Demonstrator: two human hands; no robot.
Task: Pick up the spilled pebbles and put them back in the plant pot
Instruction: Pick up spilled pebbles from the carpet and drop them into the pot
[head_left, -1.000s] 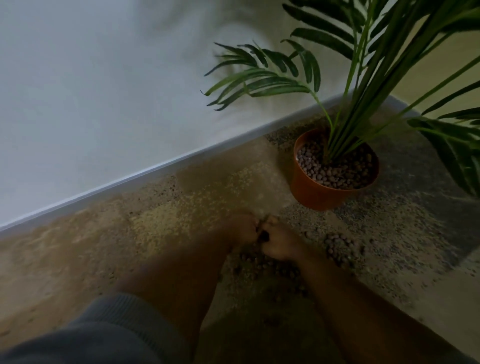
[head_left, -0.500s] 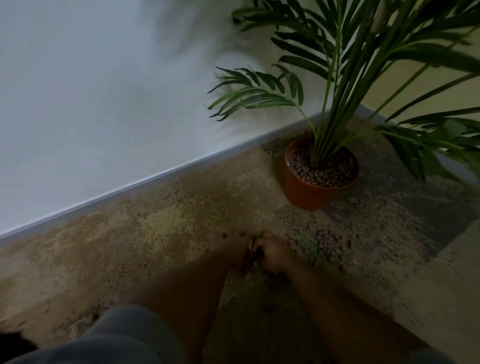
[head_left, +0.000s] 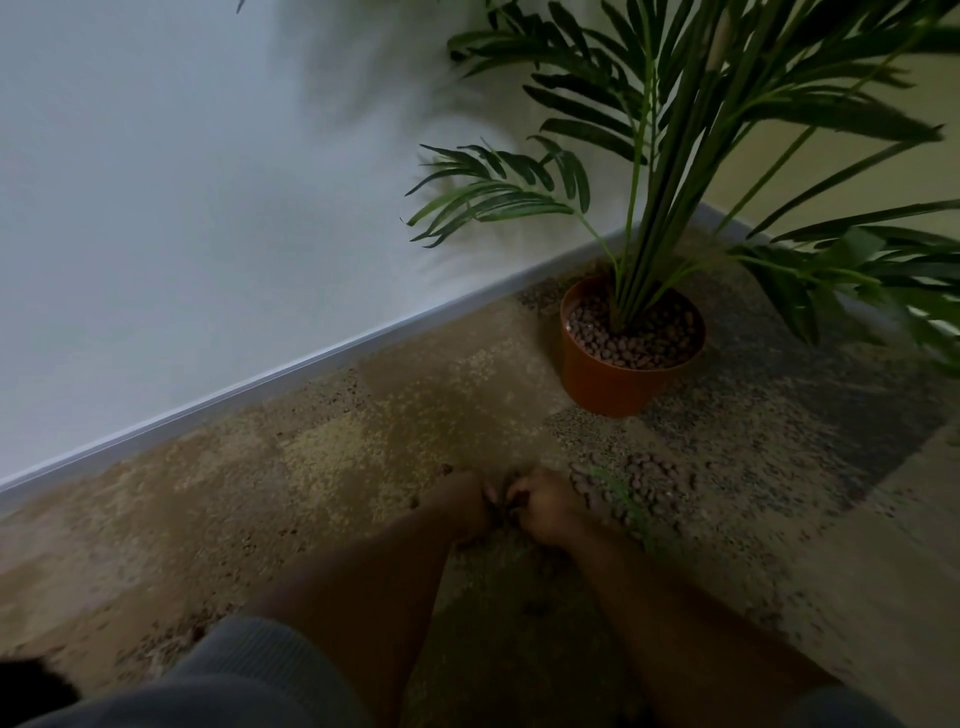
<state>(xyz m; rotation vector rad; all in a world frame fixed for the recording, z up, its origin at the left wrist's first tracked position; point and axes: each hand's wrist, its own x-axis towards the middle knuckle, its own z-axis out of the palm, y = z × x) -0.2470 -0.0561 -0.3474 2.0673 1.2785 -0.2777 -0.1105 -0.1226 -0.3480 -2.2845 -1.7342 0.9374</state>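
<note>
Brown clay pebbles (head_left: 636, 480) lie spilled; our left hand (head_left: 467, 501) and right hand (head_left: 545, 506) cup some together, grip closed; next we lift to the round orange plastic pot (head_left: 613, 384).

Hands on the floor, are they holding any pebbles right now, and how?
Cannot be told. The left hand and right hand meet, cupped over the carpet; anything inside is hidden.

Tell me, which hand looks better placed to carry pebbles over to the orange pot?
Probably the right hand: it lies beside the spilled pebbles, on the same side as the orange pot. The left hand sits farther from both.
</note>
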